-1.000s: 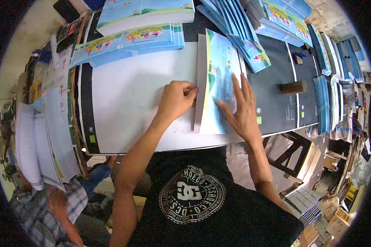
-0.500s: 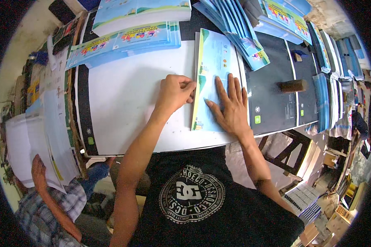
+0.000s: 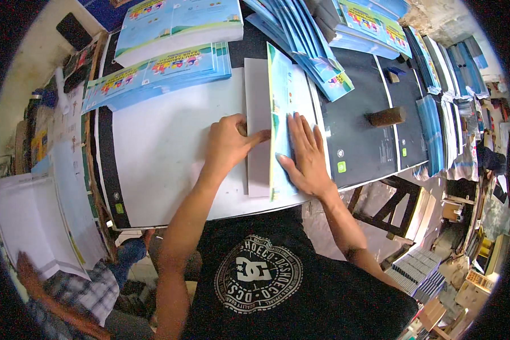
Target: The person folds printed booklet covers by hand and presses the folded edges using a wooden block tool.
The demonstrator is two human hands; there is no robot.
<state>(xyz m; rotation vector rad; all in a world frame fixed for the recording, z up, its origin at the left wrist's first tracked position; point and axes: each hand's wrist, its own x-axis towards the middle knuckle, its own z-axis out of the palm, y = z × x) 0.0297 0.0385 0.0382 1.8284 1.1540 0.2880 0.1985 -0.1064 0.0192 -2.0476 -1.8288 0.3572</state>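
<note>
A booklet lies before me on the pale board, its light-blue printed cover [image 3: 279,96] tilted up along the left side. White paper [image 3: 257,102] shows to the left of that cover. My left hand [image 3: 226,143] grips the booklet's left side, its thumb over the white paper and touching near the cover's edge; its other fingers are curled and partly hidden. Flat on the cover's right part rests my right hand [image 3: 309,158], fingers stretched out and thumb apart, holding nothing.
Stacks of blue printed covers [image 3: 178,28] and a fanned row [image 3: 158,71] line the back left. More folded booklets [image 3: 300,39] lie behind. A brown block [image 3: 387,116] sits right, near piles [image 3: 430,133]. At left, another person's hand [image 3: 29,275] touches white sheets [image 3: 25,209].
The cover's left side has lifted, and white paper now shows beside it. My left hand's thumb has stretched toward the cover. At left, the other person's hand has moved lower on the sheets.
</note>
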